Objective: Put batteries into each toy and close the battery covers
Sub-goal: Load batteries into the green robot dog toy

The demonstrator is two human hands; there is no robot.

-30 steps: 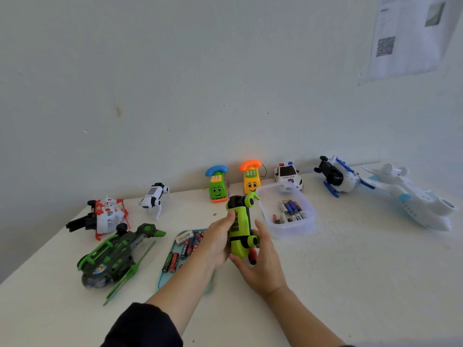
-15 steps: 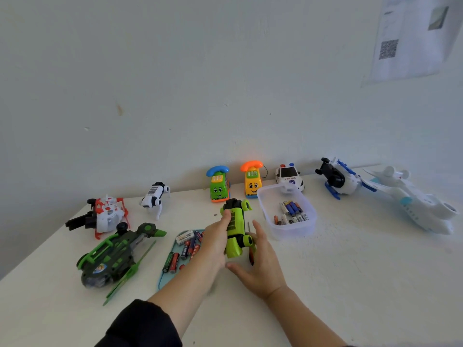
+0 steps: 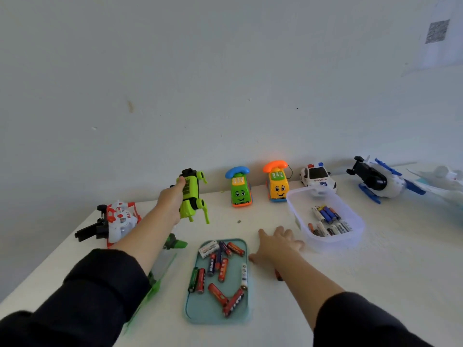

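My left hand (image 3: 171, 200) grips a lime-green and black toy (image 3: 191, 196) and holds it out near the back wall, left of the green phone car (image 3: 240, 189). My right hand (image 3: 274, 242) lies flat with spread fingers on the table between the teal tray (image 3: 193, 314) of loose batteries (image 3: 220, 269) and the clear tub (image 3: 355, 236) holding more batteries (image 3: 325, 220). A small red item (image 3: 278, 276) peeks out under my right wrist.
Along the wall stand an orange phone car (image 3: 277, 186), a police car (image 3: 317, 176) and a white-and-blue helicopter (image 3: 378, 181). A white plane (image 3: 446, 181) lies at far right. A red-and-white toy (image 3: 114, 222) sits left; the green helicopter (image 3: 175, 244) is mostly hidden by my left arm.
My left hand has carried the green toy away from the table centre toward the back wall. My right hand has let go of it and now rests flat on the table.
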